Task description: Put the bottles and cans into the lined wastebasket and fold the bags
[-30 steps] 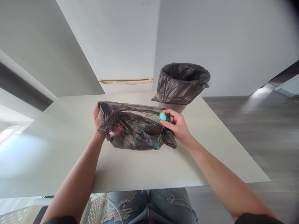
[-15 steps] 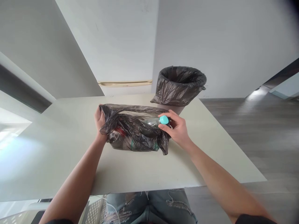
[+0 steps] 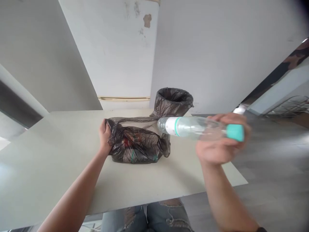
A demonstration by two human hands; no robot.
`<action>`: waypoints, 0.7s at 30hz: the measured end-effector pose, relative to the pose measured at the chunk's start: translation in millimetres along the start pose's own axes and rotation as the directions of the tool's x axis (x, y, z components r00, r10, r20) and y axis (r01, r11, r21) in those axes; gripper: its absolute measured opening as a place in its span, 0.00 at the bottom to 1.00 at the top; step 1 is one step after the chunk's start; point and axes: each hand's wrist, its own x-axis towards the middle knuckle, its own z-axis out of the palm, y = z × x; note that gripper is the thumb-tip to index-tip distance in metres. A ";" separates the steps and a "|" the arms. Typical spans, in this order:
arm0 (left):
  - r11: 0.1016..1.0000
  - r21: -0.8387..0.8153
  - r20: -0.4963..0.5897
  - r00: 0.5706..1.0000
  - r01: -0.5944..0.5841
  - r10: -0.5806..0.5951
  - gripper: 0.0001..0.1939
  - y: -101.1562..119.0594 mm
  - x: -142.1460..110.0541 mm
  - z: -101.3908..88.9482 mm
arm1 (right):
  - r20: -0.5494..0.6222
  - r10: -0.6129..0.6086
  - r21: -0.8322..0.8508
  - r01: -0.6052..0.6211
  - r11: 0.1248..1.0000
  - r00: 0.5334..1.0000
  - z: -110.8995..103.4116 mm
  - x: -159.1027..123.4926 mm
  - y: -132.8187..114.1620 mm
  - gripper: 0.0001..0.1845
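Observation:
A dark plastic bag (image 3: 137, 145) full of rubbish lies on the pale table (image 3: 48, 161). My left hand (image 3: 104, 137) is closed on the bag's left end and holds it. My right hand (image 3: 220, 145) is raised to the right of the bag and grips a clear plastic bottle (image 3: 193, 128) near its teal cap (image 3: 235, 132). The bottle lies level in the air, its base pointing left above the bag's right end. The hand and bottle are blurred by motion.
A bin (image 3: 173, 102) lined with a dark bag stands at the table's far edge, just behind the bag. White walls rise behind it. Grey floor lies to the right. My knees in torn jeans (image 3: 149, 219) show under the table's near edge.
My right hand has pulled the bottle out of the bag and swung it up and to the right. The left hand still grips the bag. The view has tilted upward.

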 end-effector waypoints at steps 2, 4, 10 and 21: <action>0.999 0.053 0.011 1.000 -0.008 0.007 0.16 4.2 1.1 0.1 | -0.113 0.040 0.065 -0.033 0.997 0.993 -13.7 17.5 -21.5 0.22; 0.995 0.102 0.018 1.000 -0.002 0.000 0.14 7.8 1.9 -0.2 | -0.177 0.104 0.115 -0.084 0.990 0.979 -25.9 27.9 -36.0 0.17; 0.982 0.190 -0.007 1.000 -0.018 0.019 0.14 7.5 7.4 -4.8 | -0.117 0.234 -0.014 -0.238 0.971 0.965 -56.7 16.0 1.9 0.10; 0.985 -0.172 -0.028 1.000 -0.003 -0.002 0.14 11.5 8.5 -8.4 | 0.235 0.640 -0.209 -0.605 0.768 0.732 -81.9 -94.3 38.6 0.26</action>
